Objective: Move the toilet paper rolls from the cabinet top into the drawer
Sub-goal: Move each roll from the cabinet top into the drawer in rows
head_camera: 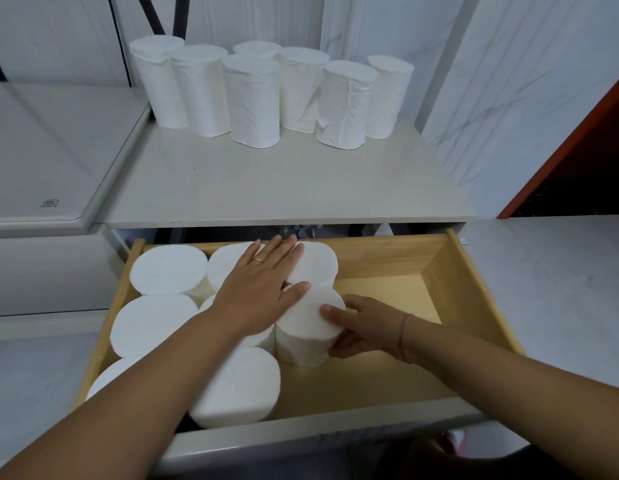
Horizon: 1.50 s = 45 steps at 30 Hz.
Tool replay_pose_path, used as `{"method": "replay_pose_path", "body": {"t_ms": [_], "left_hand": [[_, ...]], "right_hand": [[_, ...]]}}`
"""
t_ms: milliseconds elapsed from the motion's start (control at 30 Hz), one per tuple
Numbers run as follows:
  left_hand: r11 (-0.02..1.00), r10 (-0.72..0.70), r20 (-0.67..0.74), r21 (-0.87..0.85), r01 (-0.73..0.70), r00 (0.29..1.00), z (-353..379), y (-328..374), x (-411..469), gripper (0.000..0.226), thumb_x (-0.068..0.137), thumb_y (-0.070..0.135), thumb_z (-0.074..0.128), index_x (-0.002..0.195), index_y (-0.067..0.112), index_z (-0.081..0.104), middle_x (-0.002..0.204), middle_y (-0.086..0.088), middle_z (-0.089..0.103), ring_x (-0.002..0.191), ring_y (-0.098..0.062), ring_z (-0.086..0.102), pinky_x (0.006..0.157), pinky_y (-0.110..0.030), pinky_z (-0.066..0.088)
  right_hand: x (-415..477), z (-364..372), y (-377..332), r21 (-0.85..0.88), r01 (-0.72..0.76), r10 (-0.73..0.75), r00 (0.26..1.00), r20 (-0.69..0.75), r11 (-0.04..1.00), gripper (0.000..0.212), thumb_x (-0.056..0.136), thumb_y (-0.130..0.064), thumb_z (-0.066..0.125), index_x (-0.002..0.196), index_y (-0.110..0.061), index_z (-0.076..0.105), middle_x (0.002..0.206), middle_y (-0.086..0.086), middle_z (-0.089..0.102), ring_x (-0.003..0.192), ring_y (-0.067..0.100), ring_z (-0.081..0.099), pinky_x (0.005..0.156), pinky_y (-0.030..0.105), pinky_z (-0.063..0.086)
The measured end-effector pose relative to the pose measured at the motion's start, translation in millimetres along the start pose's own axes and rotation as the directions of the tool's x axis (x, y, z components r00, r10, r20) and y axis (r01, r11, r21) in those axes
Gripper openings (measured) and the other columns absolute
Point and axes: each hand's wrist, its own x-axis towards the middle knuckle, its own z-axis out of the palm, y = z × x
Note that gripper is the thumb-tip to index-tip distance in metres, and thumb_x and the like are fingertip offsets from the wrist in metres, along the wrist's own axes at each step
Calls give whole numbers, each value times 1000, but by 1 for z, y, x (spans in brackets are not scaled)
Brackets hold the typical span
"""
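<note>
Toilet paper rolls (252,98): roughly half moved, by my read. 7 stand upright on the cabinet top (266,181), clustered at the back: 6 in a loose row plus 1 behind. The drawer (387,261) is pulled open and holds 8 as far as I can count, all on end and packed into its left half: 3 along the back, 3 in the middle, 2 at the front. The centre one is mostly under a hand and the front-left one mostly under a forearm, so that count is best-effort. Total 15. The eighth roll (308,317) is being seated now at the right end of the middle row, touching its neighbours. Right hand (367,327) grasps it, fingers curled round its side and thumb on its top face. Left hand (256,292) lies flat, fingers straight across the tops of the back and middle rolls, gripping nothing; probably steadying them. The drawer's right half is bare wood, likely room for the other 7. To do: let go of this one, then move those 7.
</note>
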Motion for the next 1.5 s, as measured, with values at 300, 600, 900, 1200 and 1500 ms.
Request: {"method": "replay_pose_path", "body": {"t_ms": [300,600,900,1200,1500], "left_hand": [[991,-133,-243,-49,125,961,-30,-31,15,65,95,53,25,149,20,14,158,3,8,145,-14,-3,116,-33,-8],[943,-279,-213,123,309,936,-34,-86,28,75,89,63,3,148,21,19,157,0,18,145,-19,7,116,-40,-1],[953,-272,-239,67,295,932,-28,-84,23,72,90,61,-2,149,25,17,157,3,18,145,-17,11,118,-37,5],[958,-264,-247,45,283,932,-28,-83,23,70,91,60,3,148,24,20,156,3,21,145,-16,12,118,-37,6],[952,-269,-276,66,298,923,-27,-76,18,69,92,58,10,148,20,23,156,0,22,145,-18,11,117,-35,-1]], "right_hand": [[12,-46,-123,-575,270,-454,868,-201,772,45,90,-45,54,88,-2,66,79,7,72,69,20,66,70,28,56],[145,-46,-212,-330,534,-628,664,-405,778,79,76,-39,75,138,-11,35,135,9,46,123,18,46,101,27,37],[218,-37,-257,-294,557,-619,588,-520,776,89,67,-41,81,135,-9,34,136,7,46,124,23,45,101,32,38],[215,-40,-249,-313,603,-660,526,-536,734,77,61,-45,83,117,-13,42,108,-4,52,99,16,52,83,28,42],[155,-54,-203,-289,594,-656,621,-428,751,84,61,-41,85,128,-14,41,121,-3,52,111,16,51,94,32,44]]}}
